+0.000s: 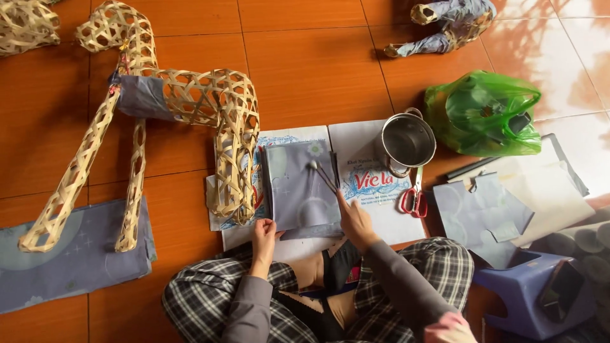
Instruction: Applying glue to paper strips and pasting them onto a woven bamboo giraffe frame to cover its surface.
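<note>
I sit cross-legged on an orange tile floor. My left hand (pixel 263 236) presses the lower left corner of a grey-blue paper sheet (pixel 297 197) that lies on white printed sheets (pixel 372 184). My right hand (pixel 356 222) grips a thin brush (pixel 323 174), its tip resting on the upper part of the grey-blue sheet. A woven bamboo animal frame (pixel 190 101), partly covered in grey-blue paper, stands just left of the sheet, one leg touching the white paper.
A small steel pot (pixel 406 141) and red-handled scissors (pixel 414 198) lie right of the sheets. A green plastic bag (pixel 484 114), loose paper pieces (pixel 483 213) and a blue plastic stool (pixel 527 295) are at right. More grey-blue paper (pixel 70 260) lies at left. A paper-covered figure (pixel 451 25) lies far back.
</note>
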